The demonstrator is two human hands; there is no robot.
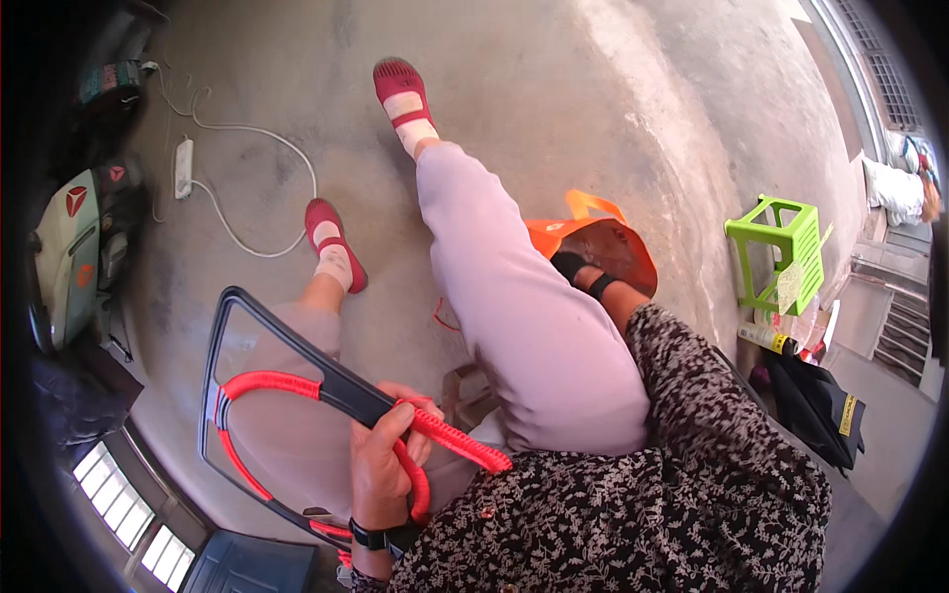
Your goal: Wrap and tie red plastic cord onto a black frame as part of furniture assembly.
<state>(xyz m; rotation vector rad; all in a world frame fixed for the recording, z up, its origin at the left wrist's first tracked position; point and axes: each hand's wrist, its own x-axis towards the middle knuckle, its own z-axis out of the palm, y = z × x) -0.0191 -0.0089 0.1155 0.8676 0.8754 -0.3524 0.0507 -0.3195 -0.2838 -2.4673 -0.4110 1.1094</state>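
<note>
My left hand (379, 460) is closed round a black frame (287, 341) partly wrapped in red cord, held over my lap. The frame bends into a loop at its left, and a red-wrapped end sticks out to the right of my fingers. On the far side of my right leg, my right hand (583, 274) reaches into an orange bag (638, 259) with an orange handle. Something black covers part of this hand, and a black band circles the wrist. Its fingers are hidden, so what they hold does not show.
A white power strip (184, 168) and its cable lie on the concrete floor at left. A green plastic stool (781, 252) stands at right, with a can (766, 339) and a black folded bag (813, 405) nearby. A scooter-like vehicle (74, 257) is at the left edge.
</note>
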